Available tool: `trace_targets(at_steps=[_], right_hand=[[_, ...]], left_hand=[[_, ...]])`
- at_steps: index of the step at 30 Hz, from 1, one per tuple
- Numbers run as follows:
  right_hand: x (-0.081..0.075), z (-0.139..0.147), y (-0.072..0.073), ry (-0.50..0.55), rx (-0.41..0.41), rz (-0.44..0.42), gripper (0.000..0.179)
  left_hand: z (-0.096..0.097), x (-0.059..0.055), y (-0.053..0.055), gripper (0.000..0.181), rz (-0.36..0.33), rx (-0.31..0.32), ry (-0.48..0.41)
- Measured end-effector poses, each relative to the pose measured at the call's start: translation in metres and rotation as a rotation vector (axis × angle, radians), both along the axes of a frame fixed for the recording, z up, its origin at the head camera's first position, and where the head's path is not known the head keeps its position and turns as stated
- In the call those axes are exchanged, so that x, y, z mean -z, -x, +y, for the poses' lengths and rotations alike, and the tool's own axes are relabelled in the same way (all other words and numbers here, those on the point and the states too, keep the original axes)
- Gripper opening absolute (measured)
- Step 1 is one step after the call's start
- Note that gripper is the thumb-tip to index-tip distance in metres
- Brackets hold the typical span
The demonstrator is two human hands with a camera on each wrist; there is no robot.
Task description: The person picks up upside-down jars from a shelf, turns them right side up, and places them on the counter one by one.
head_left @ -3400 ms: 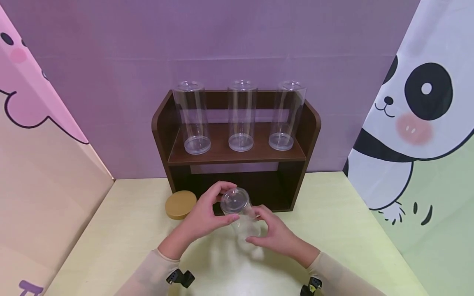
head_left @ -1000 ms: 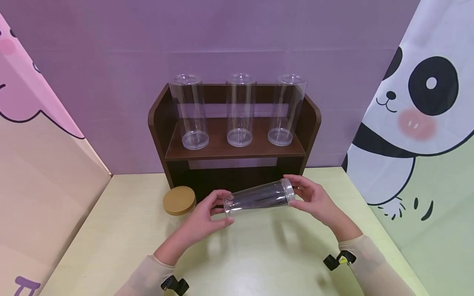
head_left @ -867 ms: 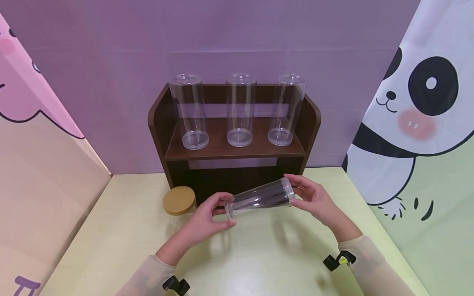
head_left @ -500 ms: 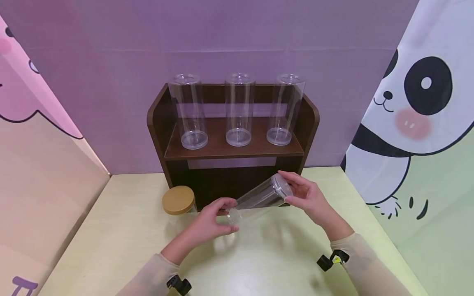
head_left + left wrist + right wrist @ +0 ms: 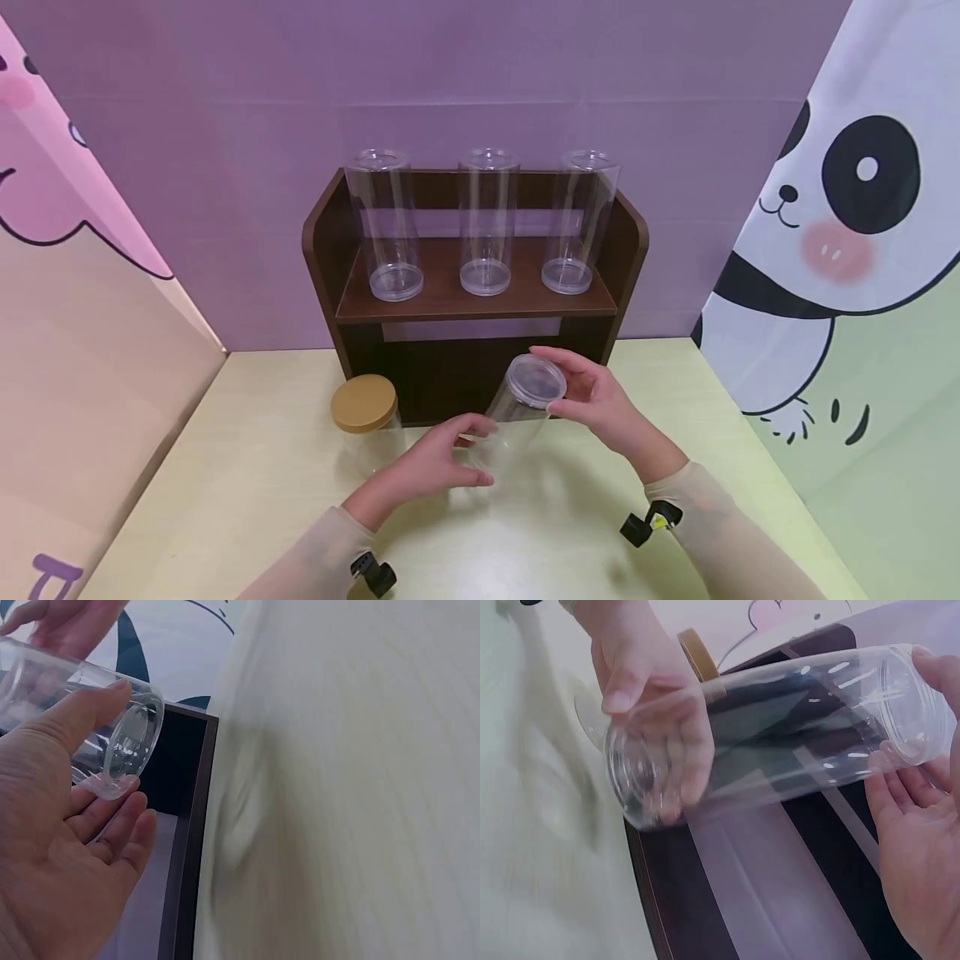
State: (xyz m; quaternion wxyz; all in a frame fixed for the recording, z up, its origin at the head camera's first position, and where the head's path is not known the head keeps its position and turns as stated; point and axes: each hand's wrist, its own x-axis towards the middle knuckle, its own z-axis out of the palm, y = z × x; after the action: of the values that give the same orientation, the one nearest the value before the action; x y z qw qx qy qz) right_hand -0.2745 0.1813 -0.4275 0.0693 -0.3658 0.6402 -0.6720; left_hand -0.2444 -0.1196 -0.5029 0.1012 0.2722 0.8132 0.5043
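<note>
A clear plastic jar (image 5: 517, 410) is held tilted over the table in front of the shelf. My right hand (image 5: 600, 408) grips its raised, ridged end, with the thumb on the near side. My left hand (image 5: 431, 467) holds the lower end; in the left wrist view the thumb lies over the jar (image 5: 133, 742) and the fingers are beneath it. Seen from the right wrist, the jar (image 5: 780, 735) spans both hands and looks see-through, with nothing visible inside. Beside my left hand stands another clear jar with a tan lid (image 5: 364, 403), its lower part partly hidden.
A dark brown two-tier shelf (image 5: 480, 308) stands at the back of the pale table (image 5: 247, 467). On its upper board, three tall clear jars are lined up: left (image 5: 396, 282), middle (image 5: 485, 277) and right (image 5: 567, 275). Cartoon-printed panels (image 5: 832, 250) flank the sides.
The jar was upright earlier, then lay nearly level between my hands. Since then its ridged end has swung up and left with my right hand, while my left hand shifted slightly right and down.
</note>
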Motion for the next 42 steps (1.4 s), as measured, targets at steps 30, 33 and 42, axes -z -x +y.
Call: trace_targets(at_steps=[30,33,42], right_hand=[[-0.006,-0.028,-0.004,-0.084,0.008,0.038,0.066],[-0.007,-0.029,-0.005,-0.098,0.027,0.050,0.065],[-0.004,-0.041,-0.003,-0.166,0.147,0.045,0.063]], left_hand=[[0.012,0.010,0.000,0.068,-0.052,-0.007,0.005],[0.009,0.011,0.001,0.068,-0.048,-0.011,0.001],[-0.011,0.008,-0.012,0.066,-0.129,-0.104,0.050]])
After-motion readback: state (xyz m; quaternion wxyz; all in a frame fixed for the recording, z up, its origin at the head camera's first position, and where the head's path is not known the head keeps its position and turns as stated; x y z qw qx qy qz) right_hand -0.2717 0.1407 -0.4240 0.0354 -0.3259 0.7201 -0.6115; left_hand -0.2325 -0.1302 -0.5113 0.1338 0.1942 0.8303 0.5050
